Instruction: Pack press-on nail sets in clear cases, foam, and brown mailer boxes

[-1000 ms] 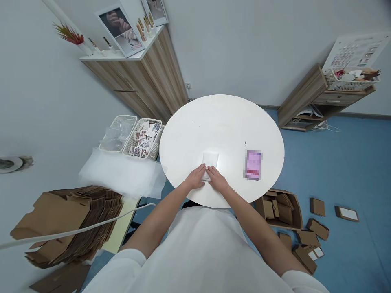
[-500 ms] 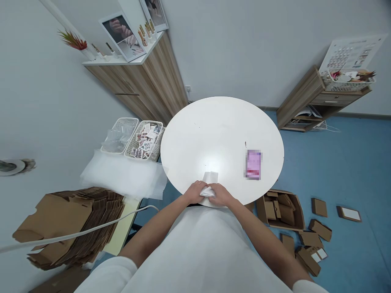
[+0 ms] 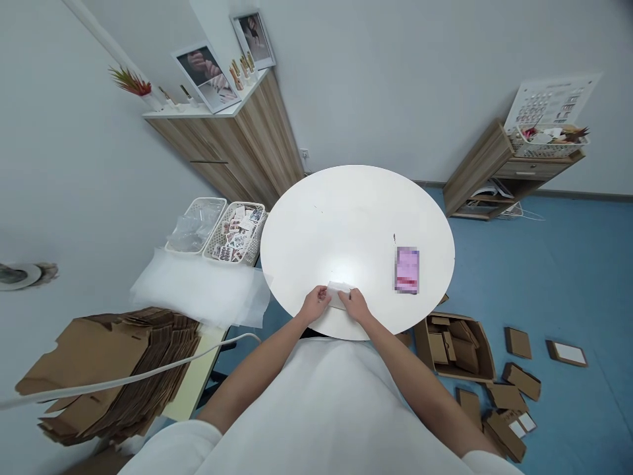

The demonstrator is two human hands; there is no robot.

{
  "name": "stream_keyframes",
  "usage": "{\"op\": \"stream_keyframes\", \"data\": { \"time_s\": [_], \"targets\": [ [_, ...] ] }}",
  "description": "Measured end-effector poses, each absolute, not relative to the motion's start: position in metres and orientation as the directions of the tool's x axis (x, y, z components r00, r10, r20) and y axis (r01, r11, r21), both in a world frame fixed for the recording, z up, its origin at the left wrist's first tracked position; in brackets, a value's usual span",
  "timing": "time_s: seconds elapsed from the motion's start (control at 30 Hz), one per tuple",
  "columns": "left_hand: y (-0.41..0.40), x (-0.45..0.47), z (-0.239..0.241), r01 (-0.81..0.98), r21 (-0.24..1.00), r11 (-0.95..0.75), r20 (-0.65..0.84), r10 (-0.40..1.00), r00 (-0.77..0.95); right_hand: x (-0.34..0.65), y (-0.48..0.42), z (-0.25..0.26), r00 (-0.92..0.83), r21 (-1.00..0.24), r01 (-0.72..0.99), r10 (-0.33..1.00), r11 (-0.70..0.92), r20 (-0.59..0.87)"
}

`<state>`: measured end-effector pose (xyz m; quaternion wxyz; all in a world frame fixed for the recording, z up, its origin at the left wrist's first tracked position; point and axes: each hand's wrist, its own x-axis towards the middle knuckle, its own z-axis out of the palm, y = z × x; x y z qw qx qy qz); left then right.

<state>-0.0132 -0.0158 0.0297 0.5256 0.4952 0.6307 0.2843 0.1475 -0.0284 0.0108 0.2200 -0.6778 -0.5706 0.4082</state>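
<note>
A small, folded white foam sheet [image 3: 337, 298] lies at the near edge of the round white table [image 3: 356, 211], and whatever may be wrapped inside is hidden. My left hand [image 3: 314, 305] grips its left edge with curled fingers. On the other side, my right hand [image 3: 355, 305] pinches the right edge, thumb on top. Farther right on the tabletop lies a pink, pixelated rectangular item [image 3: 407, 270], apart from both hands.
To the left are a stack of thin white foam sheets [image 3: 198, 284], a basket of small printed cards [image 3: 237, 231], a basket of clear bags [image 3: 195, 224] and flattened cardboard boxes [image 3: 109, 369]. Right, on the floor, stand an open carton [image 3: 457, 349] and several small brown boxes [image 3: 517, 342].
The foam sheet was bunched between my hands and now lies flatter as a folded packet. Both hands have moved slightly forward and a little apart.
</note>
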Motion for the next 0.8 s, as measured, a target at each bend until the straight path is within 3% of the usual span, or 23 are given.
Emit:
{"op": "stream_keyframes", "data": {
  "time_s": [0.2,0.4,0.53,0.7,0.8],
  "targets": [
    [-0.007,-0.008,0.021,0.42,0.839,0.344,-0.383,0.924,0.007,0.151,-0.02,0.004,0.152,-0.775,0.558,0.955,-0.295,-0.255],
    [-0.007,-0.006,0.023,0.491,0.786,0.376,-0.415,0.909,-0.031,0.154,-0.028,0.009,0.182,-0.761,0.558,0.943,-0.332,-0.278],
    [-0.01,-0.015,0.026,0.491,0.745,0.451,-0.471,0.878,-0.092,0.167,-0.049,0.014,0.163,-0.781,0.478,0.914,-0.402,-0.371],
    [-0.012,-0.016,0.028,0.519,0.601,0.608,-0.626,0.761,-0.168,0.177,-0.058,0.022,0.152,-0.778,0.305,0.835,-0.549,-0.53],
    [-0.009,-0.006,0.029,0.531,0.599,0.6,-0.618,0.768,-0.171,0.17,-0.045,0.025,0.137,-0.76,0.322,0.822,-0.564,-0.552]
  ]
}}
